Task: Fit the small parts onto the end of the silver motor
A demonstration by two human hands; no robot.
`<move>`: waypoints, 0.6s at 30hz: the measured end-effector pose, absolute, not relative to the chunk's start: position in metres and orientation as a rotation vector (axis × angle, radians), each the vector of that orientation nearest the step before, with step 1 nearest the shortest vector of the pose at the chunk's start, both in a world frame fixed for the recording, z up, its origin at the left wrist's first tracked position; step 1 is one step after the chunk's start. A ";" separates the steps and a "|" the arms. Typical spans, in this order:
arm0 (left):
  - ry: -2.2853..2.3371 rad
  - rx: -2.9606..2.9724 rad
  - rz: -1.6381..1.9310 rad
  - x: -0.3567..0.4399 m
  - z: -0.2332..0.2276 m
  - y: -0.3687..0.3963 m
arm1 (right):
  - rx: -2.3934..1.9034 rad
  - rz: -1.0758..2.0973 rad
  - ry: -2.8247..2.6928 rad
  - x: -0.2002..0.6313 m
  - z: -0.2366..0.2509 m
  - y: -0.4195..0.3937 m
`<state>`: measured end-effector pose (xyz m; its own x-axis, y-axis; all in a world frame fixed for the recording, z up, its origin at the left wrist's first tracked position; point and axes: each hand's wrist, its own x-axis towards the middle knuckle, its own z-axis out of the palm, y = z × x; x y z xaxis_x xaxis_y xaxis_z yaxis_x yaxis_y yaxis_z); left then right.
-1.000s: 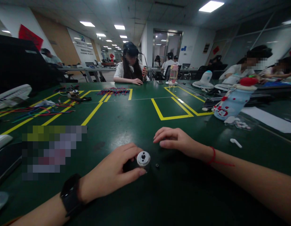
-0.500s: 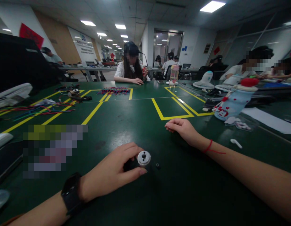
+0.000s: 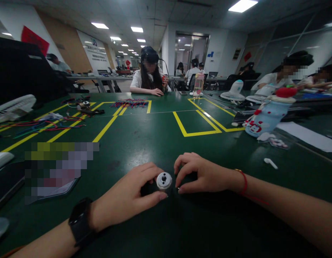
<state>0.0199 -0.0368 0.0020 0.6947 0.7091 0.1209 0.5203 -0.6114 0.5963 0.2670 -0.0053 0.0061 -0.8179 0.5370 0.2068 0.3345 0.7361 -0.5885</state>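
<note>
My left hand, with a black watch on its wrist, grips a small round silver part with a dark hole in its middle, held upright on the green table. A dark body under the silver top is mostly hidden by my fingers. My right hand, with a red string at the wrist, rests right beside the part with its fingers curled down onto the table. They cover the spot where a tiny black piece lay; whether they hold it I cannot tell.
Yellow tape lines mark boxes on the table. Coloured wires lie far left, a wire bundle farther back. A red-capped bottle, a white earbud and paper sit right. A phone lies left. People sit across.
My right hand went out to the right and farther away, then came back down next to the silver part, over the tiny black piece. My left hand has not moved.
</note>
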 end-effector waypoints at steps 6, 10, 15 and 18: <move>0.967 2.422 0.484 0.015 -0.001 -0.038 | -0.744 0.719 -2.136 0.241 0.015 -0.023; 0.980 2.471 0.496 0.012 -0.003 -0.040 | -0.778 0.700 -2.158 0.228 0.022 -0.033; 0.978 2.469 0.501 0.007 0.002 -0.043 | -0.826 0.697 -2.229 0.220 0.030 -0.038; 0.987 2.459 0.496 0.004 0.006 -0.045 | -0.801 0.649 -2.276 0.218 0.033 -0.042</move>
